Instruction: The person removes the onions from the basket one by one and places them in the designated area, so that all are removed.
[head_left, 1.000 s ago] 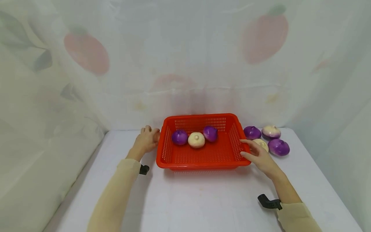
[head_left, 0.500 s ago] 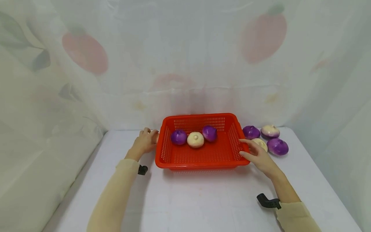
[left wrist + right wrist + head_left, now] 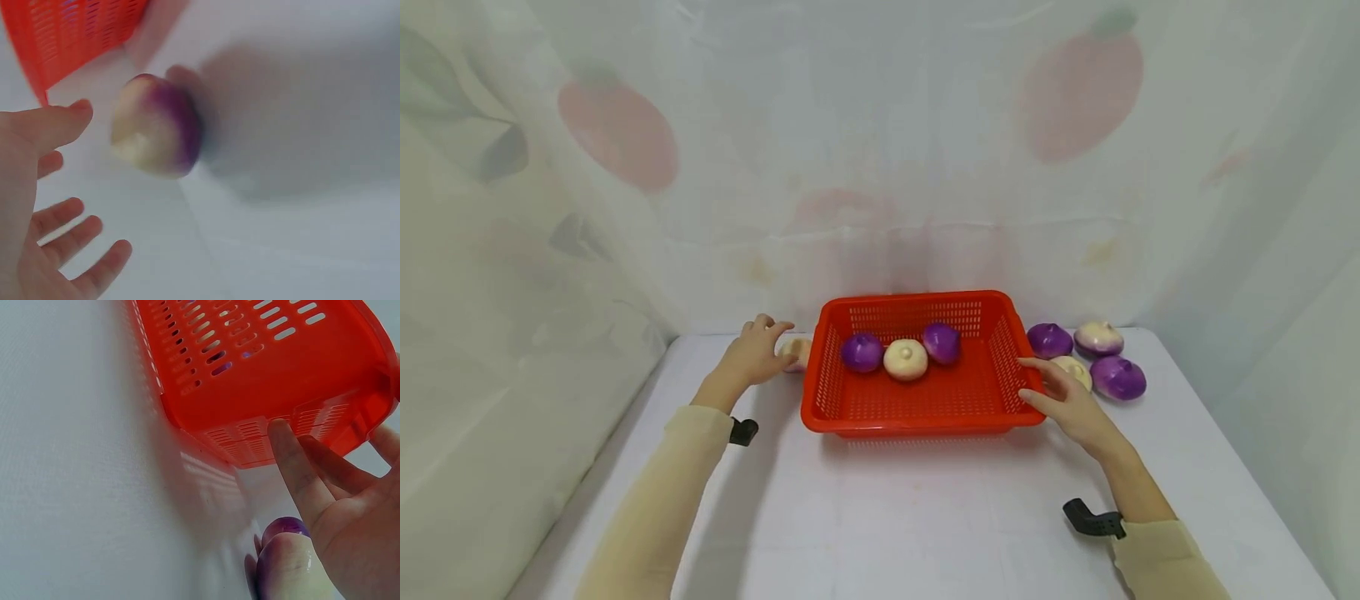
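My left hand (image 3: 752, 354) is spread just left of a cream-and-purple turnip (image 3: 796, 353). The left wrist view shows this turnip (image 3: 156, 128) apart from the thumb and fingers, which hold nothing. A red plastic basket (image 3: 917, 431) with slotted walls has two purple turnips (image 3: 862, 353) and a cream one (image 3: 906, 360) inside. At the basket's right end, my right hand (image 3: 1075, 412) grips the rim. Its fingers (image 3: 294, 462) lie against the outer wall in the right wrist view, while the thumb is partly hidden there.
Several purple and cream turnips (image 3: 1118, 379) lie together right of the basket, close to my right hand. White cloth covers the table (image 3: 917, 517). A printed curtain (image 3: 887, 167) hangs behind it, with more cloth at both sides.
My left hand has drawn back to the left and its fingers have spread, uncovering the turnip beside the basket. My right hand stays at the basket's right end.
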A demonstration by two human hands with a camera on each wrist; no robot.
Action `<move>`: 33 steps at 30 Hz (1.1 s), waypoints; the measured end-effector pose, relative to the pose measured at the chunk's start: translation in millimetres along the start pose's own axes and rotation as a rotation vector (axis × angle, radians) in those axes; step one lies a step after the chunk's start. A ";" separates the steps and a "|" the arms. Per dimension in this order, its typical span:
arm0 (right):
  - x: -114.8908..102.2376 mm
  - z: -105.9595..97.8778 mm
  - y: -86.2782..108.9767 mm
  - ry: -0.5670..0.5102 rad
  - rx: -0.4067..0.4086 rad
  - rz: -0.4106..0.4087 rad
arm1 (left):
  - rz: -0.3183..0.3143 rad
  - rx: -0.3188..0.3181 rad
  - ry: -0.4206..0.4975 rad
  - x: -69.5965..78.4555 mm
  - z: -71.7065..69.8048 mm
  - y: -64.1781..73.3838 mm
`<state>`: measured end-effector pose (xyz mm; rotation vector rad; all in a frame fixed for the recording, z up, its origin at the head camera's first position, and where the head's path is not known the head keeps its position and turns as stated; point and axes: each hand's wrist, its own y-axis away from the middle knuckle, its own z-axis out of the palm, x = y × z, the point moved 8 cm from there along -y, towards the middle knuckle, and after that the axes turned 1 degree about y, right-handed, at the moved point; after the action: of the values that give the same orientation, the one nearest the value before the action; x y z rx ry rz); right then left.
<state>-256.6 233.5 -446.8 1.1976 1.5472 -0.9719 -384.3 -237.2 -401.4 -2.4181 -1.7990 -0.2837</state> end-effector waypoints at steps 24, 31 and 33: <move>1.9 2.7 0.4 0.018 -0.003 0.019 | 0.224 0.133 -0.077 78.0 -56.4 5.5; -3.0 -0.1 1.0 0.028 0.007 0.001 | 0.244 0.112 -0.070 105.7 -60.9 -5.9; -4.1 -0.6 1.1 0.023 0.010 -0.012 | 0.244 0.091 -0.078 113.5 -58.3 -10.7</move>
<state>-255.2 233.3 -442.7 1.2116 1.5712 -0.9774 -367.7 -139.7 -320.0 -2.5807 -1.4870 -0.0827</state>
